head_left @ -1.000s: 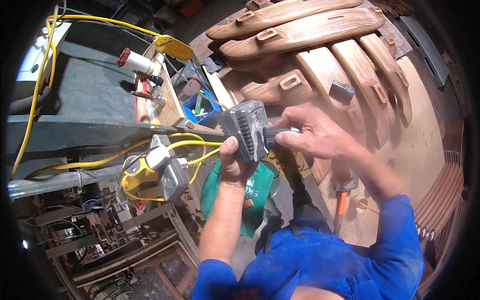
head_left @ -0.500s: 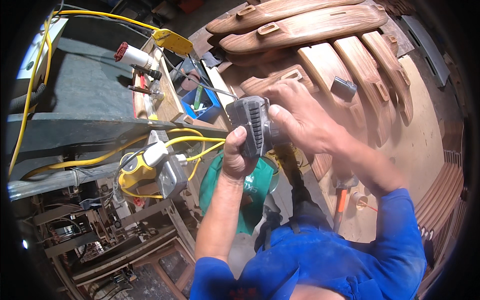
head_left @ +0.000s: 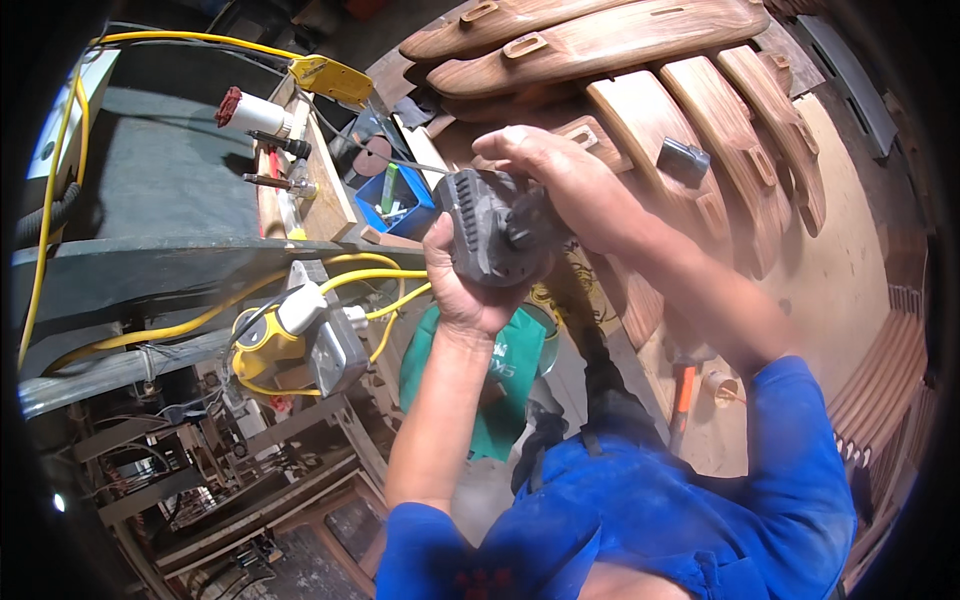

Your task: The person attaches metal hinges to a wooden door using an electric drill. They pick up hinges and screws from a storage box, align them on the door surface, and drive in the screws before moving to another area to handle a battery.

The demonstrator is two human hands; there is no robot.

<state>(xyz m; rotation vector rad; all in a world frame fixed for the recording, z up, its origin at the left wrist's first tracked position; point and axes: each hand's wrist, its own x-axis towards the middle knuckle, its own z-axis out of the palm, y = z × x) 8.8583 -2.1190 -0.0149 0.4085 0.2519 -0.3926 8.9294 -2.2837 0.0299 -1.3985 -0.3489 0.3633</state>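
Observation:
My left hand (head_left: 468,298) grips a dark grey vented block (head_left: 485,225) from below, with the thumb up its left side. A round, darker part stands out from the block's face; I cannot make out its exact kind. Over the block's right side is my right hand (head_left: 565,180), fingers stretched out toward the left. Whether its palm touches the block is hidden. A grey cord seems to run from near the block toward the far left. Beyond the hands, a small black block (head_left: 684,160) lies on one of several shaped wooden pieces (head_left: 640,110).
At left stand a dark bench (head_left: 160,150) and a blue bin (head_left: 398,215) of small items. A yellow plug adapter (head_left: 268,345) and cables hang below. A green bag (head_left: 490,400) is under my arms. An orange-handled tool (head_left: 683,400) lies at right.
The grey block has turned so its face with the round part shows, and it has shifted slightly left. My right hand's fingers have straightened over it. My left hand still holds it.

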